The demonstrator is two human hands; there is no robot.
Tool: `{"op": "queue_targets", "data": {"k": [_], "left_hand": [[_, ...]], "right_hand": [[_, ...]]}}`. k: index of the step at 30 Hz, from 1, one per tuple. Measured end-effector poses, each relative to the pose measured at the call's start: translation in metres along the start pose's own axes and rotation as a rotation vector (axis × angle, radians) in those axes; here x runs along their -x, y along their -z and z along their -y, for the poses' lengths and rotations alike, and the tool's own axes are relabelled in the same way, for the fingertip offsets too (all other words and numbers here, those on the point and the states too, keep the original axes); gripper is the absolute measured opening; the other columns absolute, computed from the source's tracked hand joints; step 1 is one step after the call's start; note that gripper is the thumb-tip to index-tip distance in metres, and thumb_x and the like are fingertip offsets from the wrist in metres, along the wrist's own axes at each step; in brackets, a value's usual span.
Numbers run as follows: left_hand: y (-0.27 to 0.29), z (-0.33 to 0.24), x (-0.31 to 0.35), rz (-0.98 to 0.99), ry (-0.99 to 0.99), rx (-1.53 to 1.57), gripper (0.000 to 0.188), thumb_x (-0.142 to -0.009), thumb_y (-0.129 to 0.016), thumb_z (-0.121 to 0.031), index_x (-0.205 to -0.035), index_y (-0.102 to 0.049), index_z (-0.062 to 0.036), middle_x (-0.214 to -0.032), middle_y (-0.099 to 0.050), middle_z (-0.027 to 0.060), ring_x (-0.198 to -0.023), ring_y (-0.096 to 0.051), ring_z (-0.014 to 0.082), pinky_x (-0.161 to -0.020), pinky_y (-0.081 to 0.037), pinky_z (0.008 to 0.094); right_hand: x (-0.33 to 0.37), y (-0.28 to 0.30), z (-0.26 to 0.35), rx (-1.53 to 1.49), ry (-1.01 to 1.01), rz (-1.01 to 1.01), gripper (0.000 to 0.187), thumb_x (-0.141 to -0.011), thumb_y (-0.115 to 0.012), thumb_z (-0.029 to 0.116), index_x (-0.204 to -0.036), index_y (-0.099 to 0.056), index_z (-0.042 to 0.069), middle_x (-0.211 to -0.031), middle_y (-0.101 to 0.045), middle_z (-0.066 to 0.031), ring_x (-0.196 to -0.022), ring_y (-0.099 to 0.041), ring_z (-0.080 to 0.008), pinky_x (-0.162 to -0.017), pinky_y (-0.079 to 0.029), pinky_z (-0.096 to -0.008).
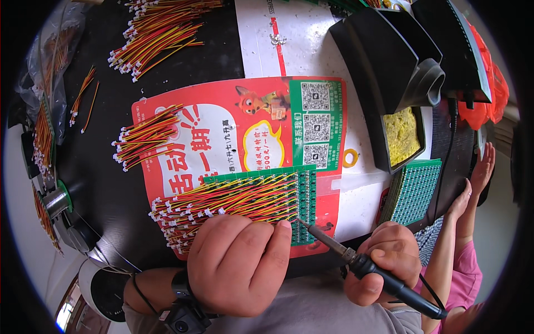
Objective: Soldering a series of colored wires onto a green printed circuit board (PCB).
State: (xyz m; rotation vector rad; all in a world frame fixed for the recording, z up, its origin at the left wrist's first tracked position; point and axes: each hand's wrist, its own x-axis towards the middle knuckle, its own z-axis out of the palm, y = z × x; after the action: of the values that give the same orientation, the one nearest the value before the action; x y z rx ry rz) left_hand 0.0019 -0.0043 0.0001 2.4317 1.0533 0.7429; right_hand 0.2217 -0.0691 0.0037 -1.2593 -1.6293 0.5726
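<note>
My right hand [389,261] grips a soldering iron [375,268] by its black handle. The iron's metal tip points left and meets the green circuit board [307,192] beside the fingertips of my left hand [239,264]. Those fingers are curled and pinched low over the board; what they hold is hidden. Many red, yellow and dark wire leads [245,195] lie in rows across the board, their white plugs hanging out to the left. A flat red printed sheet [222,92] lies beneath the board.
Loose wire bundles lie on the sheet [147,136] and at the back left [161,39]. A solder spool [57,201] stands at left. At right are a black iron holder with a yellow sponge [403,136], stacked circuit boards [417,189], a yellow ring [350,158] and another person's hands [473,178].
</note>
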Motion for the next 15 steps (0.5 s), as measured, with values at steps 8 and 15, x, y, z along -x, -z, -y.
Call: {"op": "queue_targets", "data": {"k": [8, 15], "left_hand": [[0.0024, -0.0007, -0.0008, 0.025, 0.008, 0.021, 0.029, -0.067, -0.075, 0.007, -0.096, -0.071, 0.0040, -0.079, -0.061, 0.0089, -0.067, -0.058, 0.0248, -0.056, -0.045, 0.0350], [-0.0020, 0.0018, 0.0000, -0.022, -0.019, -0.046, 0.019, -0.069, -0.072, -0.004, -0.086, -0.070, 0.0012, -0.077, -0.059, 0.0066, -0.068, -0.059, 0.0218, -0.054, -0.048, 0.0347]], "right_hand": [[0.0002, 0.0007, 0.0032, 0.023, -0.015, 0.020, 0.036, -0.084, -0.079, 0.022, -0.099, -0.057, -0.001, -0.064, -0.056, -0.0050, -0.054, -0.054, -0.0191, -0.047, -0.045, -0.0311], [-0.0017, 0.0006, 0.0033, 0.027, -0.023, 0.020, 0.035, -0.085, -0.079, 0.023, -0.099, -0.057, -0.001, -0.064, -0.056, -0.0048, -0.053, -0.054, -0.0191, -0.047, -0.045, -0.0317]]}}
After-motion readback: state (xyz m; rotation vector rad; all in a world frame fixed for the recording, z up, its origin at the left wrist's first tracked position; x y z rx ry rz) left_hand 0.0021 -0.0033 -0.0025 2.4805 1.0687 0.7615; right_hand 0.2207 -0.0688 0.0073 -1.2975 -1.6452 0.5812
